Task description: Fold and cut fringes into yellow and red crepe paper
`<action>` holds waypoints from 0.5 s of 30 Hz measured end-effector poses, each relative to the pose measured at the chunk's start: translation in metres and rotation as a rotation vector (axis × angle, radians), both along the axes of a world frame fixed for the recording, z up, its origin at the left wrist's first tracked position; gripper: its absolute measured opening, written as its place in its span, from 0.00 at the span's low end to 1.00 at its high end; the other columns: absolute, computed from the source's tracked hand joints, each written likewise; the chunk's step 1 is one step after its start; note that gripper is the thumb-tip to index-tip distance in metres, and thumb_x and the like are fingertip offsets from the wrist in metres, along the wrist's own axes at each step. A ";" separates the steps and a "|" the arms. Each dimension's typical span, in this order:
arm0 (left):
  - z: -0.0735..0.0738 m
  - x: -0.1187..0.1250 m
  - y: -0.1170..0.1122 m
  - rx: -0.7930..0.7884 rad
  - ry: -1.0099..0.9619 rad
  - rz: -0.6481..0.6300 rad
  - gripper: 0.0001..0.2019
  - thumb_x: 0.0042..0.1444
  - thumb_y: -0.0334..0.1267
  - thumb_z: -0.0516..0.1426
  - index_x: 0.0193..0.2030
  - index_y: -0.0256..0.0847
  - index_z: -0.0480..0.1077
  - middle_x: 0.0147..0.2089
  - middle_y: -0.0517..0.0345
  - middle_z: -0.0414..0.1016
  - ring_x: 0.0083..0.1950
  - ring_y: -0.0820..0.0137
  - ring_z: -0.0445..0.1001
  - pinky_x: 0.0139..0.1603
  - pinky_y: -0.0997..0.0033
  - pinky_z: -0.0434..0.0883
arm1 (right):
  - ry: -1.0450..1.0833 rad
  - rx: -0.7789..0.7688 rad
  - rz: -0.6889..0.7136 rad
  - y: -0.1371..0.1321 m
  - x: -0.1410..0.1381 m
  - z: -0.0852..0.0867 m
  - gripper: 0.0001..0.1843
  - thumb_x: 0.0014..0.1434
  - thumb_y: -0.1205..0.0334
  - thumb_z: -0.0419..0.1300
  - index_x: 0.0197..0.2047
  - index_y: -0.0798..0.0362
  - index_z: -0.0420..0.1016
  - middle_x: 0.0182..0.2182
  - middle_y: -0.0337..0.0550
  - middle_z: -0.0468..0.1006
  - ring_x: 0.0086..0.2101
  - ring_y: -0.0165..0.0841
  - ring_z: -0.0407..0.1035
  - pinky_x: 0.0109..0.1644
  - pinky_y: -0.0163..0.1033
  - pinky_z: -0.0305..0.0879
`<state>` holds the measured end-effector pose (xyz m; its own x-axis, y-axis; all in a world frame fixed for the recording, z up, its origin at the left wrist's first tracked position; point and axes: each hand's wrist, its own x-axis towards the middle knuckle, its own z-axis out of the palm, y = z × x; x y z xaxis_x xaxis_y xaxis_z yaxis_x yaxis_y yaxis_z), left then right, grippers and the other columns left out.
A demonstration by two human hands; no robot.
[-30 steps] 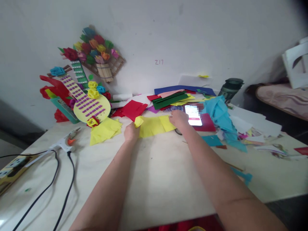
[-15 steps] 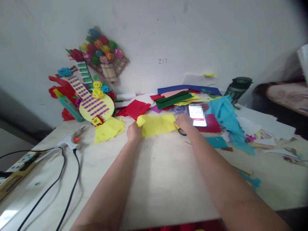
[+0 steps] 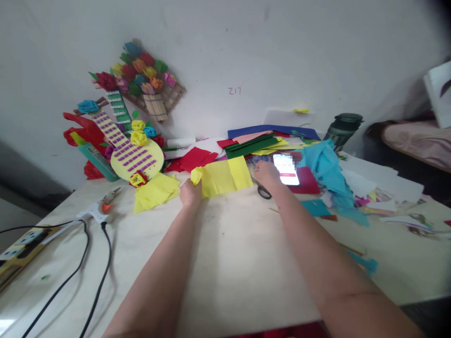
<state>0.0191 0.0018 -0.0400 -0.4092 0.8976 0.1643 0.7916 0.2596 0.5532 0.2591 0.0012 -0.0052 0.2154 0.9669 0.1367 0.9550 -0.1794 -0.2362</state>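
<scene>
My left hand is closed round the bunched left end of a yellow crepe paper strip. The strip stretches to the right with crease lines across it, and its right end stands free. Just beyond that end is my right hand, its fingers curled together and apart from the paper. Whether anything is between those fingers is hidden. A black ring-shaped handle lies under my right wrist, beside a lit phone. More yellow paper pieces lie left of my left hand.
Red paper and green folded sheets are piled along the wall. A flower-decorated paper guitar leans at left, near a glue gun with trailing cords. Blue crepe paper, a dark bottle and paper scraps occupy the right.
My right hand has come off the right end of the yellow strip, and that end now spreads flatter and higher. My left hand keeps its hold. The view has shifted slightly.
</scene>
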 end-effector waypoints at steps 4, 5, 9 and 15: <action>-0.001 0.000 0.000 0.005 -0.005 0.002 0.18 0.51 0.49 0.48 0.40 0.39 0.69 0.37 0.46 0.73 0.42 0.60 0.71 0.38 0.67 0.66 | -0.183 -0.203 0.053 -0.011 0.004 0.020 0.17 0.47 0.67 0.55 0.42 0.58 0.73 0.40 0.57 0.73 0.41 0.43 0.68 0.39 0.42 0.62; -0.001 -0.001 0.000 0.007 -0.009 0.000 0.19 0.50 0.50 0.48 0.40 0.39 0.69 0.37 0.46 0.73 0.42 0.60 0.71 0.38 0.67 0.66 | -0.214 -0.251 0.066 -0.012 0.005 0.024 0.18 0.46 0.66 0.56 0.42 0.59 0.73 0.40 0.57 0.73 0.42 0.43 0.67 0.40 0.43 0.62; 0.000 -0.003 0.000 0.013 -0.030 -0.005 0.19 0.50 0.49 0.48 0.40 0.38 0.69 0.37 0.45 0.73 0.42 0.60 0.71 0.39 0.67 0.65 | -0.252 -0.398 0.123 -0.014 0.009 0.025 0.21 0.42 0.66 0.60 0.44 0.58 0.72 0.40 0.56 0.73 0.41 0.44 0.68 0.40 0.45 0.63; -0.001 -0.005 0.003 0.037 -0.088 -0.008 0.18 0.50 0.48 0.49 0.38 0.37 0.69 0.36 0.46 0.74 0.41 0.61 0.72 0.38 0.68 0.66 | -0.283 -0.395 0.179 -0.016 0.002 0.020 0.23 0.42 0.71 0.57 0.44 0.60 0.72 0.39 0.58 0.73 0.40 0.44 0.68 0.39 0.43 0.64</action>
<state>0.0144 0.0046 -0.0408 -0.4165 0.8947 0.1611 0.7416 0.2318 0.6295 0.2614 -0.0146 0.0149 0.0497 0.9748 -0.2174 0.9956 -0.0309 0.0887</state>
